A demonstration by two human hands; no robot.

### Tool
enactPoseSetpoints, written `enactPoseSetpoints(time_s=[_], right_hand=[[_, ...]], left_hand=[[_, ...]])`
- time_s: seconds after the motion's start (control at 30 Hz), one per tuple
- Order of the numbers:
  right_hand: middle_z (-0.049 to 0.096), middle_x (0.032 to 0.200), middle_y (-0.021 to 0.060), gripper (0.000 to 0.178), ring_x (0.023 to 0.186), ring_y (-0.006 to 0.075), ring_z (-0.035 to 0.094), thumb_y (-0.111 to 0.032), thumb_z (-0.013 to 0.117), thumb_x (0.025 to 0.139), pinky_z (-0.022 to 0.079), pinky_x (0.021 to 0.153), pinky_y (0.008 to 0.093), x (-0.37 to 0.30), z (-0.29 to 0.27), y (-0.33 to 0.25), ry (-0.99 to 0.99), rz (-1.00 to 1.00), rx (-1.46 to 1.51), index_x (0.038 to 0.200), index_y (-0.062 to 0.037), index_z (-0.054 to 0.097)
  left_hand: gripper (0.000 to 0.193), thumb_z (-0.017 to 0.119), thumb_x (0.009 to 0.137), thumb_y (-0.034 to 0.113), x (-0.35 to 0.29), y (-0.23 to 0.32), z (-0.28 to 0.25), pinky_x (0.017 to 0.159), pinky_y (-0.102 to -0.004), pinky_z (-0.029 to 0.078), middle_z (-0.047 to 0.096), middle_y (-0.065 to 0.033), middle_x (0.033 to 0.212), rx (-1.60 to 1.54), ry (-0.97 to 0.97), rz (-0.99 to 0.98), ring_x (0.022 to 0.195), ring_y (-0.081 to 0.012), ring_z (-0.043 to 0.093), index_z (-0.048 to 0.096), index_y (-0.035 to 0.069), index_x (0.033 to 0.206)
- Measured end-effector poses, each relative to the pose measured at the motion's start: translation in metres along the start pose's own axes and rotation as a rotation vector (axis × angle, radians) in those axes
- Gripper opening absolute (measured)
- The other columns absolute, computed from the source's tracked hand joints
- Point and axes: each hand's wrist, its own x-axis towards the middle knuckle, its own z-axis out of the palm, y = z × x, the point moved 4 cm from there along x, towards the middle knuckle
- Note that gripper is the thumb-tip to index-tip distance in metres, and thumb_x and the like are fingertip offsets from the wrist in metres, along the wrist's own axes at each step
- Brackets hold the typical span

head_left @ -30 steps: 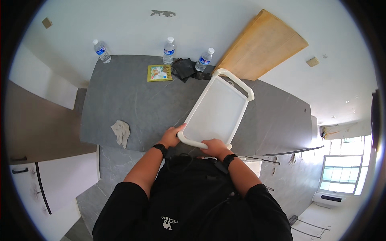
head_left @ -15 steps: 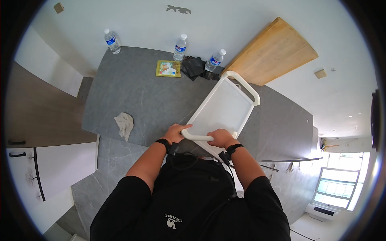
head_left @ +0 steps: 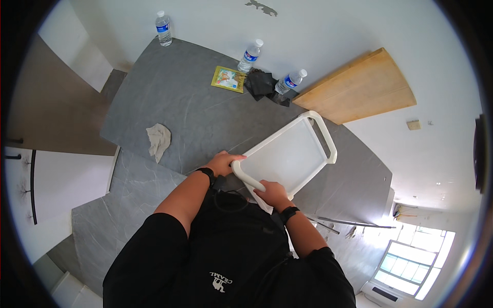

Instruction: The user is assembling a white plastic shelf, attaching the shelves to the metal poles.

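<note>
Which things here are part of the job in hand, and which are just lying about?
In use:
- white tray
- right hand, gripping its near handle
- left hand, at its near left corner

Just lying about:
- crumpled pale cloth
- yellow-edged packet
- black crumpled item
- three capped bottles
- wooden board, leaning

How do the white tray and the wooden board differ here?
The white tray has a raised rim and handles; the tan wooden board is a plain slab. The left hand and right hand hold the tray; the board, untouched, appears to lean against the wall. Both are broad and flat.
</note>
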Motion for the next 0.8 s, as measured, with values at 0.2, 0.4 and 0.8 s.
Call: enactPoseSetpoints(time_s=[0.2, 0.4, 0.8], right_hand=[[0.072, 0.100, 0.0170, 0.039, 0.098, 0.0392, 0.067, -0.046, 0.065, 0.091, 0.052, 0.086, 0.0499, 0.008, 0.002, 0.005, -0.058, -0.034, -0.015, 0.108, -0.0117, 0.069], [0.071, 0.102, 0.0232, 0.044, 0.099, 0.0436, 0.066, -0.042, 0.064, 0.093, 0.052, 0.086, 0.0507, 0.035, -0.008, -0.037, -0.006, -0.287, 0.111, 0.113, -0.0030, 0.063], [0.069, 0.092, 0.0303, 0.047, 0.089, 0.0508, 0.065, -0.045, 0.058, 0.098, 0.050, 0.077, 0.0588, 0.078, -0.002, -0.072, 0.035, -0.210, 0.036, 0.110, 0.0003, 0.054]], left_hand=[[0.061, 0.074, 0.083, 0.018, 0.001, 0.005, 0.002, 0.095, -0.0411, 0.047, 0.071, -0.0144, 0.111, 0.059, 0.011, 0.042, 0.099, -0.0351, 0.061, 0.059, 0.023, 0.142], [0.061, 0.072, 0.085, 0.022, -0.041, 0.026, 0.015, 0.096, -0.0496, 0.046, 0.063, -0.0231, 0.111, 0.100, 0.627, -0.134, 0.110, -0.0420, 0.058, 0.051, 0.001, 0.138], [0.029, 0.060, 0.087, 0.018, -0.046, 0.052, 0.055, 0.087, -0.0507, 0.046, 0.058, -0.0200, 0.104, 0.082, 0.609, -0.354, 0.100, -0.0410, 0.057, 0.057, 0.002, 0.110]])
